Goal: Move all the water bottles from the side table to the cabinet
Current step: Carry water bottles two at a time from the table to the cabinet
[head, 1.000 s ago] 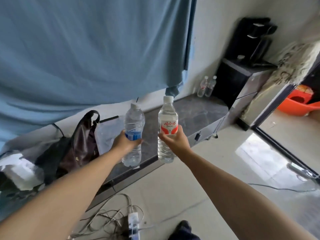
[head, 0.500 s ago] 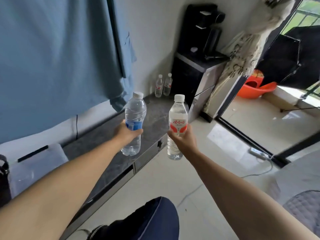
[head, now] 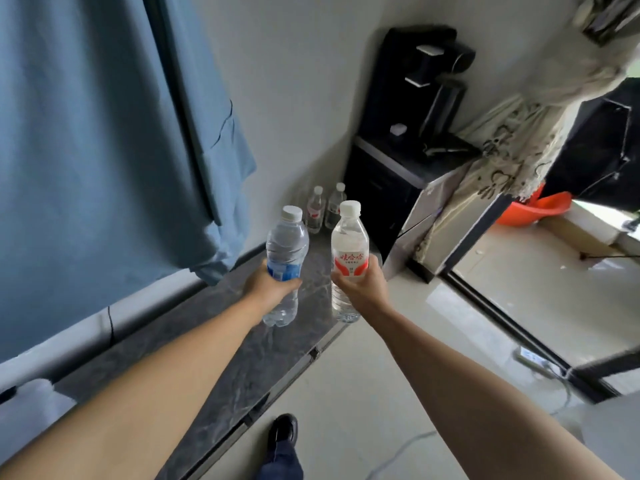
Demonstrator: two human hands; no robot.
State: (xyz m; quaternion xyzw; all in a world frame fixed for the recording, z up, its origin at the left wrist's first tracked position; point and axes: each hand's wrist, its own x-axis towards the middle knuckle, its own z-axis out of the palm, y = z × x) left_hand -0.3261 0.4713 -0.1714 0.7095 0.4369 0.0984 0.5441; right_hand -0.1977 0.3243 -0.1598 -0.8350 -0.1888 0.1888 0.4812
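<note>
My left hand grips a clear water bottle with a blue label, held upright above the low dark marble-topped cabinet. My right hand grips a second upright bottle with a red label, over the cabinet's front edge. Two more red-labelled bottles stand side by side at the cabinet's far end, against the wall.
A blue curtain hangs on the left above the cabinet. A black water dispenser stands past the cabinet's far end. A patterned curtain and an orange basin are on the right. My shoe is on the pale floor.
I have walked along the cabinet towards its far end. The two standing bottles and the dispenser are closer now. Both hands still hold their bottles upright.
</note>
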